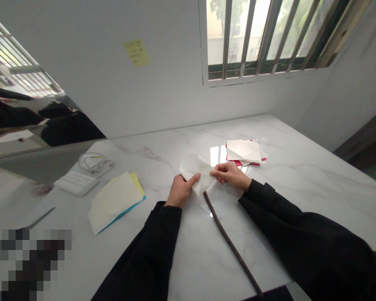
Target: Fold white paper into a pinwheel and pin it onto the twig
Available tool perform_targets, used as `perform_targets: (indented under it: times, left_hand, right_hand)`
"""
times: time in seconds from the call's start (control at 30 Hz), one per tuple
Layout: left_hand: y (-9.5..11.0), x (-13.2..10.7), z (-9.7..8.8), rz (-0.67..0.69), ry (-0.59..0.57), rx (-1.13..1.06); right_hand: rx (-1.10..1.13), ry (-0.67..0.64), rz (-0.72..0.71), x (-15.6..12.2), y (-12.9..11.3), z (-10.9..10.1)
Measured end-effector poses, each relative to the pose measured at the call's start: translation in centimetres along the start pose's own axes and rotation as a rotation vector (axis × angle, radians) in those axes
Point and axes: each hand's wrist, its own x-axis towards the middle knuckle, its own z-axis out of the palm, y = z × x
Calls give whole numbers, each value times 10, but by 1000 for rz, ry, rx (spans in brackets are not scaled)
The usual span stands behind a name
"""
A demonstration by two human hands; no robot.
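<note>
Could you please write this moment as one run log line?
left hand: white paper | right hand: same paper | nearby: brown stick

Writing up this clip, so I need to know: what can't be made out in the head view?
- White paper: its folds are partly hidden by the left hand and right hand.
- Sticky note: its writing is too small to read.
- Red sheet: mostly covered by white sheets.
- Lower-left corner: a pixelated block hides what lies there.
</note>
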Motion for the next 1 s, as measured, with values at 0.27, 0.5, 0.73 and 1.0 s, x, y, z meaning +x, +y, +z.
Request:
perform_targets:
  times: [0.27,0.5,0.73,1.0]
  left_hand:
    - [-1,1,0,31,18,34]
    - [6,0,1,-113,-44,-133]
    - [10,-3,-5,-91,-136,-33]
    - [7,-3,-2,-37,-129,-25]
  right_hand:
    - [-65,51,-11,2,3,3]
    - [-123,93,-35,1,0,7]
    - [-63,181,-75,5,8,6]
    - [-13,245,-100,6,8,8]
